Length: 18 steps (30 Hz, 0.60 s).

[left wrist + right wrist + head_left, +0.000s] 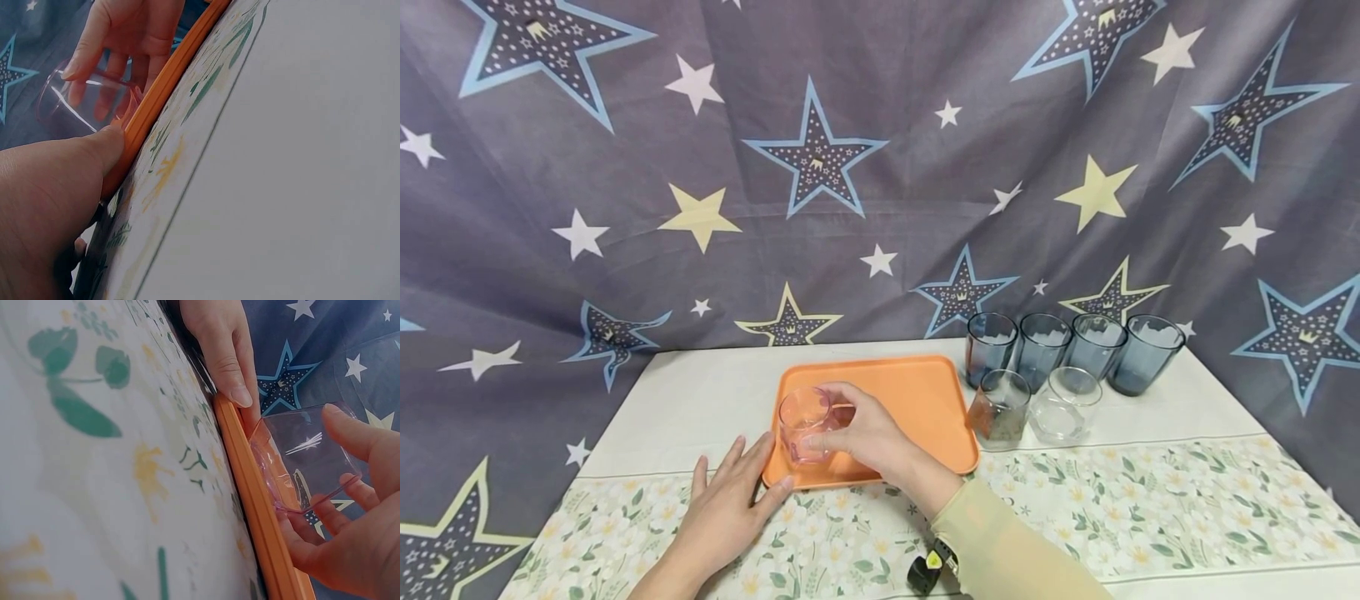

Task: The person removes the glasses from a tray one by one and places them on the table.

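Observation:
A clear pink-tinted glass (801, 417) stands at the left end of an orange tray (917, 408). My right hand (871, 437) holds it from the right side, with thumb and fingers around its wall. In the right wrist view, the same glass (303, 459) shows between the thumb and the curled fingers. My left hand (726, 508) rests at the tray's left front corner, its fingers extended. The left thumb (109, 147) touches the tray's rim (159, 90) in the left wrist view.
Several blue-grey glasses (1043, 354) stand in a row right of the tray. In front of them are a brownish glass (1002, 417) and a clear glass (1063, 421), close to the tray's right edge. A floral cloth (1135, 508) covers the table. A star-patterned curtain (880, 308) hangs behind.

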Tool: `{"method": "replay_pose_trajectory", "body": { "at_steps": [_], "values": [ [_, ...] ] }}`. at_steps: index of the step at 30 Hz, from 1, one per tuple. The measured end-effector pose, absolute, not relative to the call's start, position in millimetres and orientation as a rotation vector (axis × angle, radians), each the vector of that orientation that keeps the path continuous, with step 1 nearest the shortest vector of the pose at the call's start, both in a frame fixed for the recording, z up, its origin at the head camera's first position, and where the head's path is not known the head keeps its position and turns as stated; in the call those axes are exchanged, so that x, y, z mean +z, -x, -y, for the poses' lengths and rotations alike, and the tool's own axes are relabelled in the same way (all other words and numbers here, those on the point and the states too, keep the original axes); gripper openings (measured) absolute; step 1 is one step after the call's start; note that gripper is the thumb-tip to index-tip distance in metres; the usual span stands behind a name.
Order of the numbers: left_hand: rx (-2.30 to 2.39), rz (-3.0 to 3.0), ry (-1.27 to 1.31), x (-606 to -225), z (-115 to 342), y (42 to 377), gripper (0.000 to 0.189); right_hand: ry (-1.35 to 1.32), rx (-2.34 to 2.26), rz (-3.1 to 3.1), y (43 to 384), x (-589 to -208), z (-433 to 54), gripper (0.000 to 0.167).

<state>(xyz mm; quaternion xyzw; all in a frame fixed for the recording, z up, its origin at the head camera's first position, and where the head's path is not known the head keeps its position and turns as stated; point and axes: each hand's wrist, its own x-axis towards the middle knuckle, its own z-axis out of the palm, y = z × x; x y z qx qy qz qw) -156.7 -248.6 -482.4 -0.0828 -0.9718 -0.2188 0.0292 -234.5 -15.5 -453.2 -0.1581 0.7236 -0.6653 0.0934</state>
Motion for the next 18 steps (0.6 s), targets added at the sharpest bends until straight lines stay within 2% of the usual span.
{"method": "replay_pose_trajectory", "body": {
  "at_steps": [18],
  "values": [
    [-0.665,3.012,0.247,-480.9,248.6,156.3,0.089,0.436,-2.006,-2.163,234.4,-449.7,13.7,0.072]
  ]
}}
